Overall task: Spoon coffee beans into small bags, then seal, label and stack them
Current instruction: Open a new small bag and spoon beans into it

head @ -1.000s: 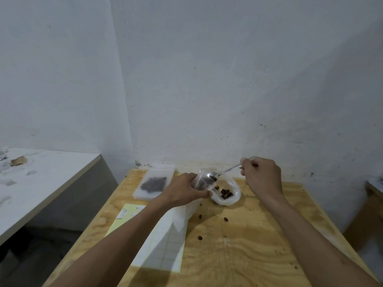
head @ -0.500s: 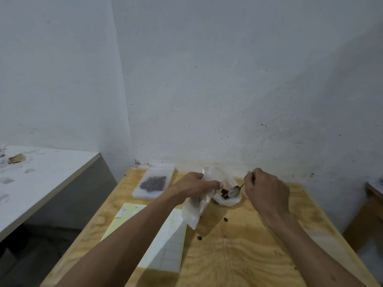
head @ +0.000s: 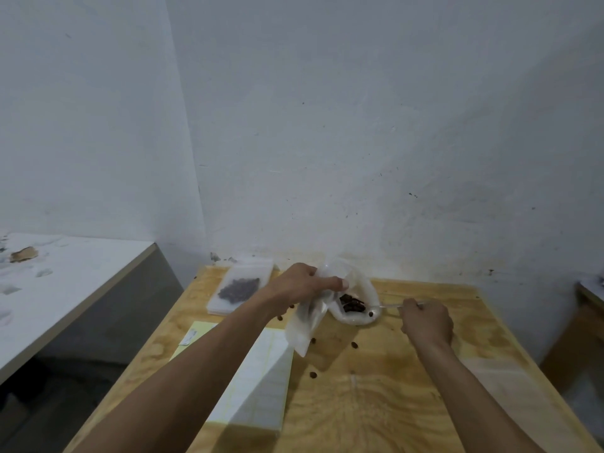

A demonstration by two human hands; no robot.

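Note:
My left hand point(head: 302, 284) grips the top of a small translucent bag point(head: 305, 325), which hangs down over the wooden table point(head: 376, 403). Just right of it lies a larger white plastic bag point(head: 358, 317), open, with dark coffee beans point(head: 351, 304) inside. My right hand point(head: 426, 322) pinches the handle of a metal spoon point(head: 390, 305); its bowl reaches into the white bag near the beans. Several loose beans point(head: 313, 374) lie scattered on the table below the bags. A filled flat bag of beans point(head: 240, 287) rests on a stack at the back left.
A sheet of white labels on yellow backing point(head: 261, 384) lies under my left forearm, with a small loose label point(head: 190, 336) beside it. A white counter point(head: 58, 289) stands to the left across a gap. The wall runs right behind the table.
The spoon left the small bag's mouth and went down right into the white bag. My right hand moved right and lower. The small bag now hangs from my left hand.

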